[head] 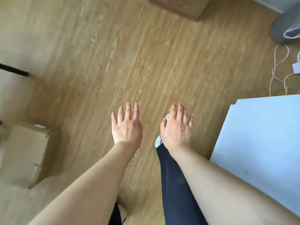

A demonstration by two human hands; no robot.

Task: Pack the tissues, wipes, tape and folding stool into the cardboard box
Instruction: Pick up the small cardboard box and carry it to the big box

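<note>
My left hand (127, 126) and my right hand (177, 127) are stretched out side by side over the wooden floor, palms down, fingers spread, holding nothing. A cardboard box (177, 7) stands on the floor at the top edge, only partly in view. Another cardboard box (27, 153), closed, lies at the lower left. No tissues, wipes, tape or folding stool can be seen.
A pale blue board (263, 137) lies flat at the right. White cord (279, 70) curls on the floor at the right edge, below a grey base with a plastic bag (285, 30). A dark furniture leg (14, 72) juts in at the left. My dark trouser leg and shoe (158, 141) are below my hands.
</note>
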